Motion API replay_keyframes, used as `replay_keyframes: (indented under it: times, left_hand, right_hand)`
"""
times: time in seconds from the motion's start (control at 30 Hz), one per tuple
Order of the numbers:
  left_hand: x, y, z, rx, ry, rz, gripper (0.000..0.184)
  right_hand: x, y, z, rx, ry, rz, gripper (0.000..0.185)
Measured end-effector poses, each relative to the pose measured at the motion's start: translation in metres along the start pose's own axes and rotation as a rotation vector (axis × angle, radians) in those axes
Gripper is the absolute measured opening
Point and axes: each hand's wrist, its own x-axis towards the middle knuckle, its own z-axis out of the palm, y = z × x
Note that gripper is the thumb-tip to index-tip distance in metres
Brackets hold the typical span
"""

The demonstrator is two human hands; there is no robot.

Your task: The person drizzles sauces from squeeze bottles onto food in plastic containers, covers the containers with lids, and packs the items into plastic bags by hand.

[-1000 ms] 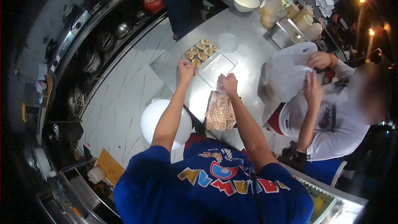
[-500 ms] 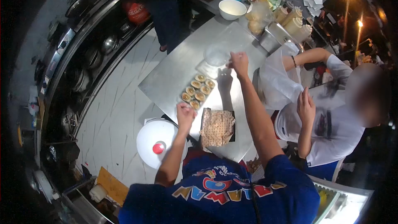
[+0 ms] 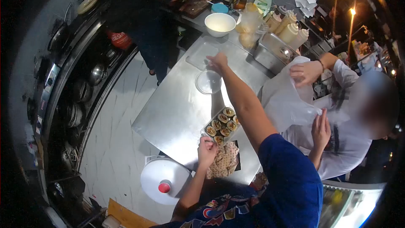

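Note:
My left hand [image 3: 206, 152] grips the near-left corner of a container of sliced rolls [image 3: 221, 126], its fingers closed on the edge. That container sits beside a patterned paper packet [image 3: 222, 160] and partly over it. My right hand [image 3: 217, 60] reaches to the far side of the steel table [image 3: 168, 114], over the near edge of a clear rectangular plastic piece [image 3: 202, 51]; whether its fingers hold it is too small to tell. A round clear lid [image 3: 208, 82] lies just below my right hand.
A white bowl [image 3: 220, 24], squeeze bottles [image 3: 289, 32] and a steel container [image 3: 270, 52] stand at the back. A person on the right holds a white plastic bag [image 3: 280, 95]. Another person [image 3: 154, 29] stands at the far left. A white round lid [image 3: 162, 177] is near the table's left edge.
My left hand and the container of rolls have moved right and nearer, to the patterned packet. My right hand has moved to the far side. The clear rectangular piece lies farther away.

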Motion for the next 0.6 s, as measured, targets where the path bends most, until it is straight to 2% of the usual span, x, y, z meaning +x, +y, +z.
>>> replay_keyframes:
  times: [0.03,0.1,0.13,0.23,0.27,0.3,0.37,0.4,0.43,0.5,0.57,0.6]
  left_hand:
    - [0.000,0.003,-0.002,0.019,-0.026,-0.010,0.035]
    - [-0.004,0.021,-0.011,0.050,-0.084,-0.034,0.038]
    - [-0.005,0.035,-0.021,0.087,-0.125,-0.032,0.028]
    - [0.016,0.098,-0.049,0.553,-0.116,0.029,0.025]
    - [0.036,0.123,-0.047,0.553,-0.064,0.120,0.028]
    - [0.062,0.151,-0.038,0.551,-0.013,0.211,0.031]
    - [0.132,0.210,-0.005,0.623,-0.099,0.305,0.028]
    - [0.178,0.231,0.017,0.562,-0.170,0.447,0.027]
    - [0.216,0.264,0.052,0.518,-0.147,0.597,0.026]
    - [0.315,0.298,0.122,0.461,-0.131,0.885,0.023]
    - [0.385,0.340,0.186,0.514,-0.174,0.892,0.025]
    - [0.425,0.347,0.218,0.484,-0.158,0.974,0.024]
  right_hand:
    - [-0.014,-0.006,-0.011,-0.116,0.005,-0.002,0.061]
    - [-0.041,-0.015,-0.031,-0.198,0.167,-0.021,0.060]
    - [-0.057,-0.022,-0.041,-0.238,0.250,-0.034,0.059]
    - [-0.142,-0.008,-0.066,0.092,0.330,-0.281,0.049]
    - [-0.176,0.012,-0.062,0.110,0.368,-0.342,0.044]
    - [-0.214,0.028,-0.063,0.217,0.261,-0.199,0.038]
    - [-0.257,0.105,-0.043,0.081,0.349,-0.231,0.022]
    - [-0.278,0.124,-0.046,0.106,0.394,-0.310,0.018]
    - [-0.290,0.136,-0.051,0.133,0.439,-0.386,0.017]
    - [-0.293,0.149,-0.065,0.271,0.293,-0.346,0.024]
    - [-0.297,0.154,-0.071,0.455,0.186,-0.308,0.031]
    - [-0.299,0.153,-0.075,0.567,0.157,-0.292,0.034]
